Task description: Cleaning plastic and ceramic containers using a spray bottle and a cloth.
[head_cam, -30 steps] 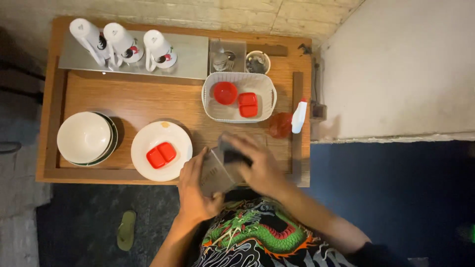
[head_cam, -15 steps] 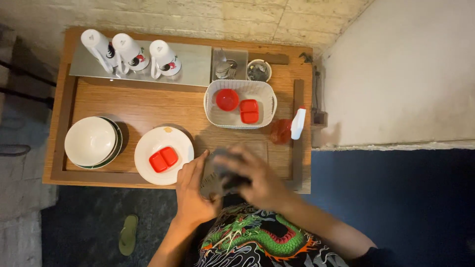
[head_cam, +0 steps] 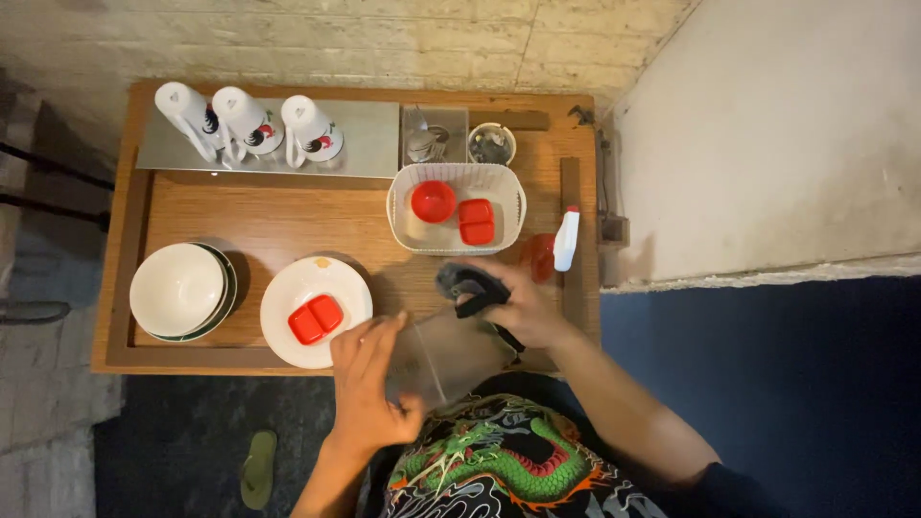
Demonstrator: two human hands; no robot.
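Clear spray bottle (head_cam: 443, 357) lies tilted at the table's near edge — long axis runs near-left to far-right, black nozzle (head_cam: 468, 285) pointing far. Left hand (head_cam: 369, 384) fingers wrap its body; right hand (head_cam: 518, 307) clamps the trigger head, just near the white basket (head_cam: 398, 206).

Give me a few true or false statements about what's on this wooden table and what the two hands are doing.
1. The right hand grips the dark trigger head of a clear spray bottle. True.
2. The left hand rests on the stacked bowls. False: it is on the bottle.
3. Three white mugs stand upside down on a metal tray. True.
4. The white basket holds only green dishes. False: two red ones.
5. The white plate carries a red divided dish. True.
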